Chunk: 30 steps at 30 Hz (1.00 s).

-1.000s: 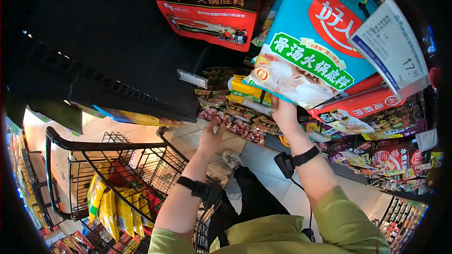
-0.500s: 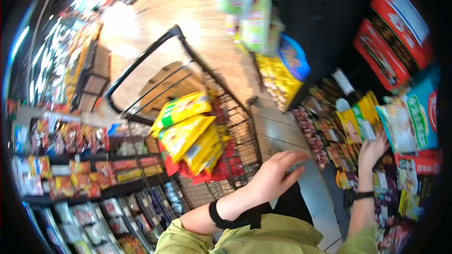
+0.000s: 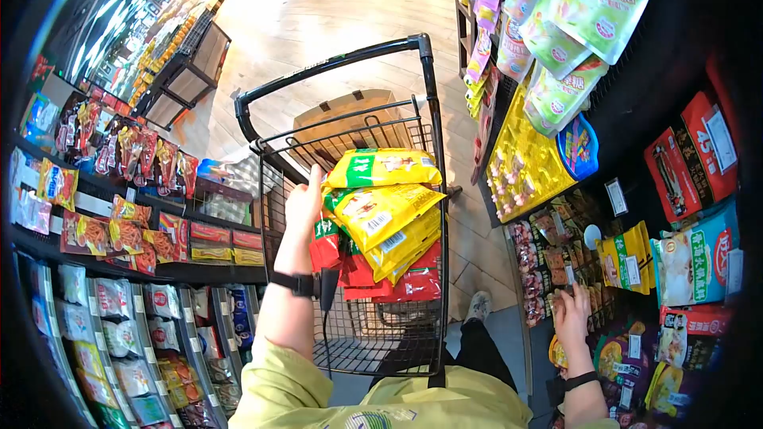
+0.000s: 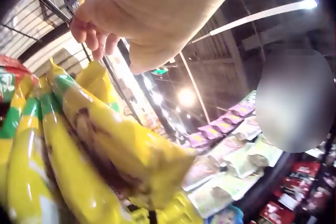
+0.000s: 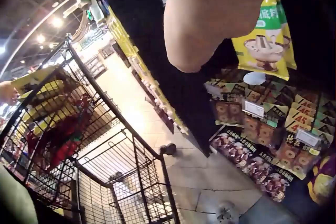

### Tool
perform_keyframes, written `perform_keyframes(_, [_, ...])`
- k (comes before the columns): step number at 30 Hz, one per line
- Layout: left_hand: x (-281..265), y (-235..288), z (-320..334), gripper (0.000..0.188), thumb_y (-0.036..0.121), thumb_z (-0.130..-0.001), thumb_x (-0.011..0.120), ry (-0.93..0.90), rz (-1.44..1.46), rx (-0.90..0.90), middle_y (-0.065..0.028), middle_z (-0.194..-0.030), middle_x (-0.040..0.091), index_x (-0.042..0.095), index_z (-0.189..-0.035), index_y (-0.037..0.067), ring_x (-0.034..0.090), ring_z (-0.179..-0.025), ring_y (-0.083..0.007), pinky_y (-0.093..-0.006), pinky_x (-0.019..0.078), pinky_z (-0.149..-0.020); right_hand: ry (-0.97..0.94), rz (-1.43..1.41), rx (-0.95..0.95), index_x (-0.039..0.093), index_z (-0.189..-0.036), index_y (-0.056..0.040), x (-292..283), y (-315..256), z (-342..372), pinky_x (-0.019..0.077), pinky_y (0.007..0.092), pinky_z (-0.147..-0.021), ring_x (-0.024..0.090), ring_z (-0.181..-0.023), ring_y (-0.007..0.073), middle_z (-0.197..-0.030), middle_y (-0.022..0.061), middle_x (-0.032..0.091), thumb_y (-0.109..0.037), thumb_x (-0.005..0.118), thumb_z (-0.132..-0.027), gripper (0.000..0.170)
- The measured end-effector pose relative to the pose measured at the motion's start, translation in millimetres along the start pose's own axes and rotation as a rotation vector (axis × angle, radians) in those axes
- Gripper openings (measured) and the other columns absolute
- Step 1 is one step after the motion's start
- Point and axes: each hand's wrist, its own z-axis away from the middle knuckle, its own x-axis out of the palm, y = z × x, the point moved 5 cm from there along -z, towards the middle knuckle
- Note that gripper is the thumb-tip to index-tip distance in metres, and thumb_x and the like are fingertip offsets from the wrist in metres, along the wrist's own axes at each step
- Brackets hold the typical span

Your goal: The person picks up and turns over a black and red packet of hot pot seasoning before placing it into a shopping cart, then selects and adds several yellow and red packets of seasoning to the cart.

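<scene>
My left hand [image 3: 304,202] is at the left side of the wire shopping cart [image 3: 429,44], beside a stack of yellow packets [image 3: 389,168] with green bands. In the left wrist view its loosely bent fingers hang above the packets, holding nothing. Red packets [image 3: 413,284] lie under the yellow ones in the cart. On the other side, my right hand [image 3: 571,318] hangs in front of the shelf display with relaxed fingers and nothing in them. Nearest to it are small dark snack packs [image 5: 262,124] and a hanging yellow packet [image 5: 265,43] with a pot picture.
A brown carton [image 3: 350,111] stands behind the packets at the cart's handle end. Green pouches [image 3: 600,8] and a yellow rack [image 3: 524,159] line the right, along with a teal bag [image 3: 695,258]. Shelves of packaged snacks [image 3: 127,238] run along the left.
The view has swung left from the shelf to the cart. My left hand has moved from near the shelf to beside the yellow packets. The right hand has come away from the hanging bags.
</scene>
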Motion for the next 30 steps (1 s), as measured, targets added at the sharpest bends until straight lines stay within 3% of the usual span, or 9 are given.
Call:
perform_keyframes(3, [19,-13,-23,0.073,0.063,-0.08,0.051,-0.225,-0.03,-0.046,-0.0257,-0.094,0.065,0.066,-0.086,-0.009,0.062,-0.1,-0.0327,-0.0372,0.0449,-0.086,-0.008,-0.05,-0.05,0.056,-0.11,-0.0006,-11,-31,-10,0.0309,0.0474,-0.104,0.033,-0.127,0.0382,-0.136,0.0191,0.038,-0.002,0.055,-0.08,0.03])
perform_keyframes(9, [16,9,-3,0.046,0.044,-0.086,0.052,-0.512,0.118,-0.045,-0.0051,-0.065,0.056,0.06,-0.067,0.003,0.049,-0.062,-0.017,-0.0321,0.0401,-0.06,0.033,-0.051,-0.127,0.059,-0.106,-0.0007,-27,-74,-20,0.0336,0.046,-0.102,0.038,-0.123,0.0382,-0.129,0.0191,0.045,-0.004,0.055,-0.081,0.026])
perform_keyframes(12, [8,33,10,0.033,0.031,-0.086,0.056,-0.472,0.666,0.028,0.0042,-0.058,0.05,0.054,-0.061,0.01,0.039,-0.051,-0.0067,-0.0231,0.0289,-0.049,0.04,-0.097,-0.21,0.059,-0.107,-0.0015,-33,-94,-24,0.0354,0.0453,-0.101,0.041,-0.121,0.0371,-0.126,0.0186,0.048,-0.004,0.056,-0.081,0.026])
perform_keyframes(13, [1,37,10,0.023,0.022,-0.087,0.054,-0.491,0.649,0.061,0.0017,-0.066,0.054,0.06,-0.074,0.004,0.047,-0.06,-0.0067,-0.0211,0.0364,-0.056,0.043,-0.093,-0.208,0.059,-0.107,-0.0015,-38,-103,-27,0.0354,0.0453,-0.101,0.041,-0.121,0.0371,-0.126,0.0186,0.048,-0.004,0.056,-0.081,0.026])
perform_keyframes(18, [-36,97,87,0.024,0.022,-0.096,0.05,-0.374,1.046,0.263,-0.0009,-0.084,0.063,0.062,-0.092,0.002,0.052,-0.071,-0.0057,-0.021,0.042,-0.068,0.095,-0.3,-0.327,0.055,-0.115,-0.0007,-78,-174,-56,0.0369,0.0434,-0.1,0.043,-0.12,0.0368,-0.125,0.0181,0.05,-0.004,0.059,-0.08,0.035])
perform_keyframes(23, [-73,135,164,0.025,0.021,-0.097,0.047,-0.246,1.213,0.502,0.0011,-0.081,0.059,0.06,-0.091,0.001,0.053,-0.073,-0.005,-0.0213,0.0425,-0.067,0.227,-0.491,-0.623,0.036,-0.134,-0.0005,-130,-268,-84,0.0334,0.0445,-0.103,0.041,-0.123,0.0371,-0.132,0.0204,0.043,-0.016,0.068,-0.078,0.067])
perform_keyframes(25, [-74,142,194,0.025,0.021,-0.097,0.045,-0.227,1.298,0.415,-0.0001,-0.083,0.057,0.059,-0.09,0.001,0.052,-0.072,-0.0056,-0.019,0.0416,-0.061,0.258,-0.513,-0.619,0.028,-0.137,-0.0001,-148,-297,-87,0.0308,0.0453,-0.105,0.038,-0.126,0.0384,-0.137,0.0216,0.037,-0.022,0.072,-0.075,0.08])
perform_keyframes(28, [-67,146,234,0.027,0.016,-0.098,0.042,-0.324,1.274,0.512,-0.0031,-0.083,0.058,0.059,-0.088,-0.001,0.052,-0.073,-0.008,-0.0213,0.0416,-0.063,0.168,-0.595,-0.547,0.022,-0.139,0.0006,-146,-317,-86,0.028,0.046,-0.107,0.033,-0.129,0.0395,-0.14,0.0219,0.033,-0.026,0.074,-0.073,0.088])
perform_keyframes(30, [-62,150,254,0.029,0.014,-0.097,0.039,-0.473,1.22,0.549,-0.0076,-0.085,0.059,0.059,-0.084,-0.003,0.053,-0.076,-0.0128,-0.0252,0.0417,-0.069,0.14,-0.71,-0.522,0.035,-0.133,-0.0005,-136,-309,-83,0.038,0.0417,-0.1,0.046,-0.12,0.0349,-0.128,0.0211,0.047,-0.015,0.068,-0.078,0.066])
